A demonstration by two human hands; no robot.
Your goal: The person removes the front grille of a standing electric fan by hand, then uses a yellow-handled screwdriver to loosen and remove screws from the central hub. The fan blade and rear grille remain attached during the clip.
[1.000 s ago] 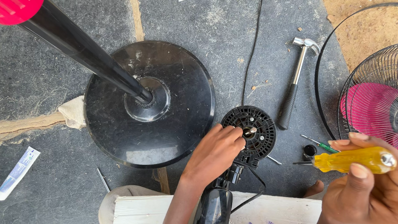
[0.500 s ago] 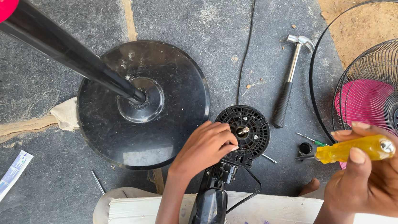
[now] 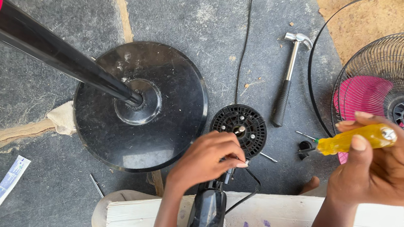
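Note:
My left hand [image 3: 207, 160] rests with pinched fingers on the black fan motor housing [image 3: 241, 125], at the lower rim of its round vented face, where a metal shaft sticks up. I cannot tell whether it grips a small part there. The motor's neck [image 3: 207, 211] runs down over a white wooden board [image 3: 280, 225]. My right hand [image 3: 377, 168] is closed on a yellow-handled screwdriver [image 3: 355, 139], held level to the right of the motor with its tip pointing left.
A black round fan base [image 3: 161, 139] with a black pole [image 3: 55, 59] lies to the left. A hammer [image 3: 287, 82] lies right of a black cable [image 3: 243, 44]. A wire grille with pink blades [image 3: 384, 95] sits far right. Loose screws and a small tube [image 3: 7, 184] lie on the stone.
My left hand has slid from the motor's centre down to its lower rim. The right hand with the screwdriver has stayed nearly in place.

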